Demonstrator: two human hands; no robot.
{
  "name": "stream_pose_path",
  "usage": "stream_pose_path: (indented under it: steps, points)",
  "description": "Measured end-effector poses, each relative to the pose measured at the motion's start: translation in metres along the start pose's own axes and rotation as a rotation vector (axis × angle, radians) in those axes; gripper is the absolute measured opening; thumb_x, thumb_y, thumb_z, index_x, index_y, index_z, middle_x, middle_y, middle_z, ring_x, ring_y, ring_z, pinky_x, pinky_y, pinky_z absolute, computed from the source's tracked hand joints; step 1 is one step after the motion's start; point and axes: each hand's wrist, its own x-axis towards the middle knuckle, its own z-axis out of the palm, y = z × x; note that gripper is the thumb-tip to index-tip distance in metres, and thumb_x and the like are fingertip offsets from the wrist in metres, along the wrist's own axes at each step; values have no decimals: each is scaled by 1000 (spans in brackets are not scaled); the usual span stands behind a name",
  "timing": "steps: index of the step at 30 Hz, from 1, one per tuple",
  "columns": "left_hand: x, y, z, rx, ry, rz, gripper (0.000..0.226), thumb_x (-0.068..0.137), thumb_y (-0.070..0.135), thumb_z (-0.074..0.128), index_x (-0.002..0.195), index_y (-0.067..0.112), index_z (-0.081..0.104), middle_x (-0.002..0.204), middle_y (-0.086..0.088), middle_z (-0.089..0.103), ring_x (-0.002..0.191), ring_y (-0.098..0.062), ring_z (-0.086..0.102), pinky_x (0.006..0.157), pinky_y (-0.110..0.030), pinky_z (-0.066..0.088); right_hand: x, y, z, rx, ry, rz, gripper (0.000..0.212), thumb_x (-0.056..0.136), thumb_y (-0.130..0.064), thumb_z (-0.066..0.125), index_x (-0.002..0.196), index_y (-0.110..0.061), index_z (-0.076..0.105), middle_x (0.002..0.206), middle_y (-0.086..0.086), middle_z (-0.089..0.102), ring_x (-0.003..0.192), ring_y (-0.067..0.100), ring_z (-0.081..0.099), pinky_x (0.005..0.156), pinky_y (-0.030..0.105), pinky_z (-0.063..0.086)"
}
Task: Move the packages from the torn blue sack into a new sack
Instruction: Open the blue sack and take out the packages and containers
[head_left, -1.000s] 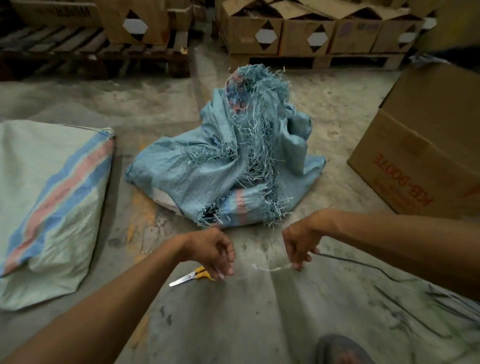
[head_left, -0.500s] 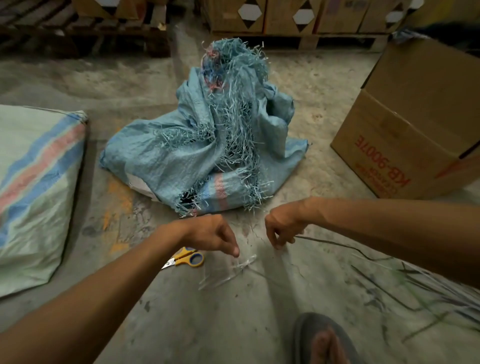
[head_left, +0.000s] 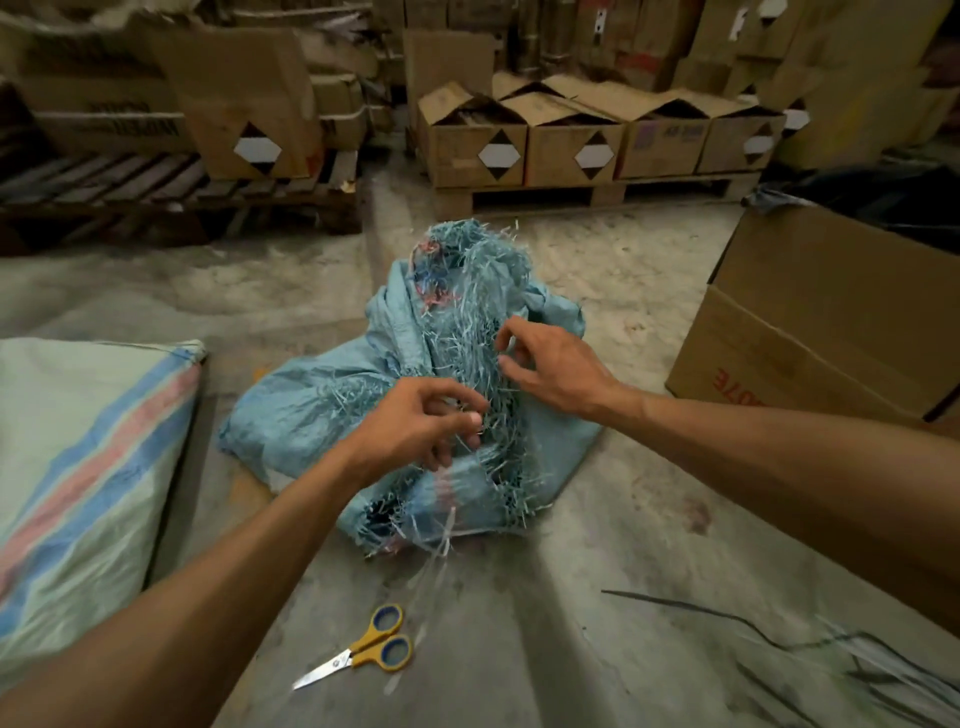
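The torn blue sack (head_left: 311, 410) lies crumpled on the concrete floor in the middle, its top and front frayed into loose woven strands. No packages show; the sack hides whatever it holds. My left hand (head_left: 415, 426) hovers over the sack's front with curled fingers and pinches a pale plastic string (head_left: 444, 530) that hangs down toward the floor. My right hand (head_left: 550, 364) is over the frayed strands near the top, fingers spread and loosely bent, fingertips at the threads, holding nothing.
A filled pale sack with blue and red stripes (head_left: 78, 467) lies at the left. Yellow-handled scissors (head_left: 369, 649) lie on the floor near me. A large cardboard box (head_left: 831, 322) stands at the right, with dark straps (head_left: 701, 613) on the floor. Pallets with cartons (head_left: 571, 145) line the back.
Both hands rose from the floor beside the scissors to the torn sack. My right hand let go of the string, which now hangs from my left hand alone. The view tilted upward.
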Motion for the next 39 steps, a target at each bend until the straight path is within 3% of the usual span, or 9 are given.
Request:
stream_pose_path:
  steps: [5,10,13,16,19,24,30,35,39]
  points:
    - [3,-5,3,56,-321,-149,18,90,3,63,108,2,67,73,-14,70,55,-17,63,54,-25,54,-1,6,-3,11,-238,-109,4,86,-26,58,90,-26,57,67,-7,59,59,9,56,56,32,48]
    - [-11,-42,4,246,-375,-254,17,89,-5,59,96,9,66,67,-7,67,48,-9,61,49,-21,51,-49,-14,38,39,-827,-82,14,91,-18,60,100,-14,69,79,-3,67,51,-1,58,48,12,46]
    - [-18,-72,6,448,-410,-244,17,85,5,68,93,21,70,69,2,65,52,-1,57,52,-17,49,-77,-20,81,-31,-985,18,16,90,-19,57,100,-11,67,80,13,72,57,21,69,49,31,58]
    - [-18,-87,7,662,-259,-67,13,81,21,73,92,26,72,71,12,63,60,5,55,57,-8,40,-101,-26,110,-241,-896,44,39,86,-31,61,123,-19,55,111,14,67,98,32,67,85,42,56]
    - [-14,-93,6,771,-116,30,17,80,24,70,95,31,66,72,13,60,66,-5,57,66,-22,48,-108,-34,125,-205,-799,156,49,87,-33,58,134,-26,46,127,12,60,115,32,59,95,42,49]
    - [-8,-98,4,970,66,81,48,83,20,61,126,38,47,102,5,55,94,-25,60,62,-32,44,-103,-43,148,-82,-690,361,43,86,-36,63,129,-30,57,126,7,62,117,29,59,94,38,46]
    - [1,-107,4,1071,14,-74,65,91,23,56,146,44,27,130,0,37,113,-27,52,80,-44,52,-101,-44,145,-130,-608,163,26,87,-37,66,108,-23,70,104,4,72,97,24,66,87,35,51]
    - [7,-114,3,1027,13,-55,46,94,29,55,138,37,45,129,0,41,111,-28,54,79,-44,54,-113,-37,115,10,-1146,-137,24,85,-33,71,106,-21,75,99,-1,75,86,20,68,72,27,51]
    - [9,-113,4,1033,9,-29,44,92,33,58,135,35,48,126,-1,43,106,-28,56,76,-42,54,-141,-16,103,-264,-1505,-273,28,81,-27,76,109,-23,74,98,5,75,86,28,69,73,33,55]
